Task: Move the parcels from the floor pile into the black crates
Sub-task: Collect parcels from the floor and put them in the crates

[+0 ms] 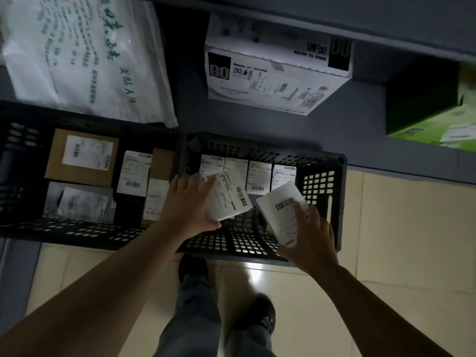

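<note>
Two black perforated crates stand side by side on the floor. Over the right crate (323,191), my left hand (189,204) grips a small white labelled parcel (229,199) by its left edge. My right hand (310,235) holds a second white parcel (282,210) with a barcode label, tilted, fingers on top of it. Several white parcels (248,173) stand upright in a row along that crate's far wall. The left crate (77,230) holds a brown box (82,157), a grey bag parcel (78,203) and other labelled parcels.
A large white bag with green print (85,52) leans behind the left crate. A white water carton (275,73) sits under a grey shelf, a green box (432,119) to its right. My shoes (193,269) stand on beige tiles just before the crates.
</note>
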